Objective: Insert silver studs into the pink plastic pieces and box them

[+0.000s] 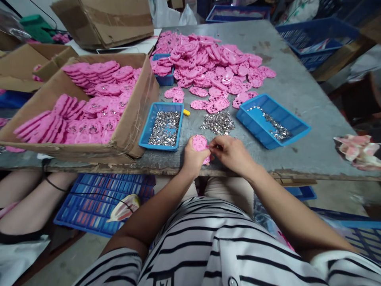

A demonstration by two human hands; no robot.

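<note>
Near the table's front edge, my left hand (193, 159) is closed around a pink plastic piece (200, 143) with a moulded pattern. My right hand (230, 153) meets the piece's right side, thumb and fingertips pinched together; whatever sits between them is too small to make out. Just beyond my hands lies a loose heap of small shiny metal parts (218, 123). To the left a blue tray (145, 133) holds more of these parts, and a tilted blue bin (293, 119) on the right has some along its bottom.
A cardboard box (126, 139) of stacked pink pieces stands on the left. Farther back spreads a large pile of pink pieces (205, 59). A yellow stick-like item (186, 113) lies beside the tray. Crumpled wrapping (358, 149) rests at the right edge. Another person's legs (26, 198) show at lower left.
</note>
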